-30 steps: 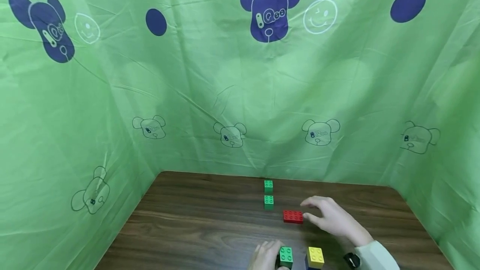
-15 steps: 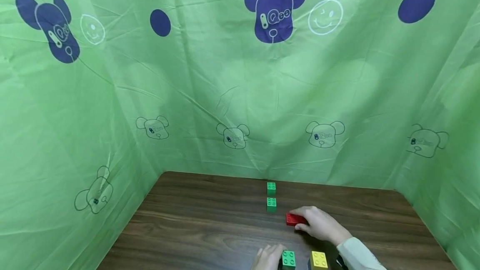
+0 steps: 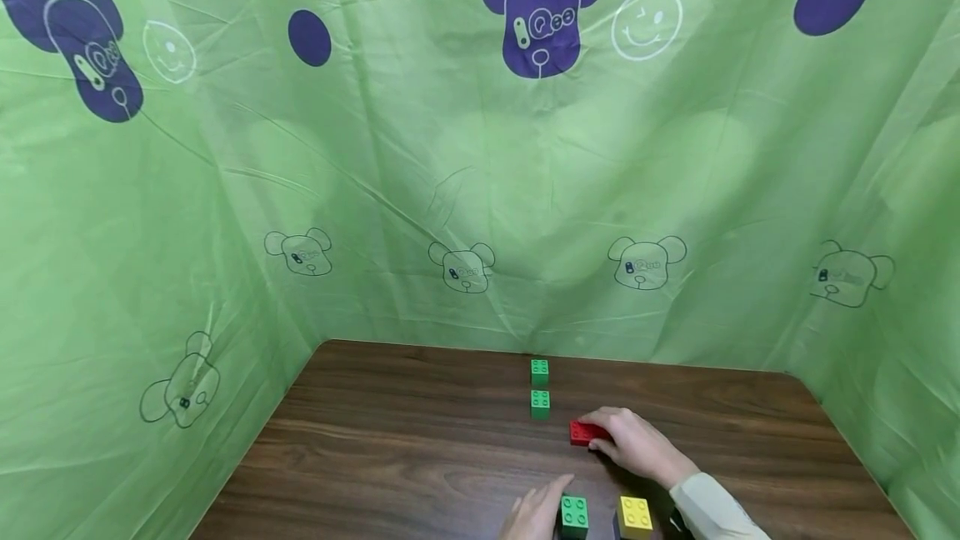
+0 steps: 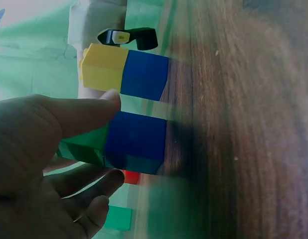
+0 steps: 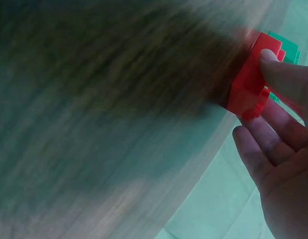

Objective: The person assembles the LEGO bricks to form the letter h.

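Note:
My right hand (image 3: 633, 444) pinches a red toy building brick (image 3: 580, 432) lying on the table; in the right wrist view the thumb presses one long side of the red brick (image 5: 253, 67). Near the front edge of the head view, my left hand (image 3: 534, 513) is beside a green brick (image 3: 574, 515), its fingers extended and loosely spread. From the left wrist, that green brick (image 4: 81, 149) joins a blue brick (image 4: 136, 142), with the thumb and fingers to either side. Close by stands a yellow brick (image 3: 634, 515) joined to another blue brick (image 4: 145, 74).
Two small green bricks, a farther one (image 3: 540, 370) and a nearer one (image 3: 540, 404), sit toward the back of the brown wooden table (image 3: 390, 440). Green printed cloth (image 3: 375, 190) encloses the table at the back and sides. A dark band (image 4: 144, 37) circles the right wrist.
My right hand has come in from the right and taken hold of the red brick. The left fingers have loosened and lifted a little off the green brick.

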A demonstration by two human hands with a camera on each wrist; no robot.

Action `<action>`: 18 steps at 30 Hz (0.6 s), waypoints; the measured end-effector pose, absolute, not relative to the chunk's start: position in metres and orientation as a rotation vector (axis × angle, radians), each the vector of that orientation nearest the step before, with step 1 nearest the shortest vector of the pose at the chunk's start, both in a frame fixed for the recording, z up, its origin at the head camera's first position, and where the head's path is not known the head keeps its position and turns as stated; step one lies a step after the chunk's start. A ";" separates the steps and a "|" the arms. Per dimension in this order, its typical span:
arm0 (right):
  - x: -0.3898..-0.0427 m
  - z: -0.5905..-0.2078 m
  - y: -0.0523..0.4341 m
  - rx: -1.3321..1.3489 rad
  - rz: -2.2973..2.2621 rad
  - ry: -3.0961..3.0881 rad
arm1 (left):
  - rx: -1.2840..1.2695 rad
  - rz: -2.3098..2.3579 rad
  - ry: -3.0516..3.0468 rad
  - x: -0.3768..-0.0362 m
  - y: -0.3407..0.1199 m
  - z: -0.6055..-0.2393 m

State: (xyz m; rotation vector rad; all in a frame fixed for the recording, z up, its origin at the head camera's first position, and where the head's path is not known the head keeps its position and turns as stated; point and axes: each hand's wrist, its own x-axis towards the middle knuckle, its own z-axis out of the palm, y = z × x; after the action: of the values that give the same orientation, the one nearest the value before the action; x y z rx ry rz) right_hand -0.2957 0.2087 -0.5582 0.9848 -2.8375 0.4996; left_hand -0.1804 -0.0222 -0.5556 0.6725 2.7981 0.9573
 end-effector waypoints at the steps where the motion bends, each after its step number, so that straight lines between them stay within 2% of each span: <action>1: -0.296 -0.559 0.209 0.990 0.511 -2.828 | 0.667 0.953 2.817 -0.179 -0.022 -0.555; 18: -0.285 -0.557 0.220 0.958 0.599 -2.787 | 0.931 1.059 2.956 -0.172 -0.024 -0.554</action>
State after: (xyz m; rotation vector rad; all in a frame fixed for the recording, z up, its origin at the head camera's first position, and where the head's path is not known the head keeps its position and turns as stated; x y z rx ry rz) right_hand -0.2852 0.2200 -0.5571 0.9578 -2.7867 0.5987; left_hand -0.1722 -0.0245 -0.5544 0.9308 2.9564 1.0595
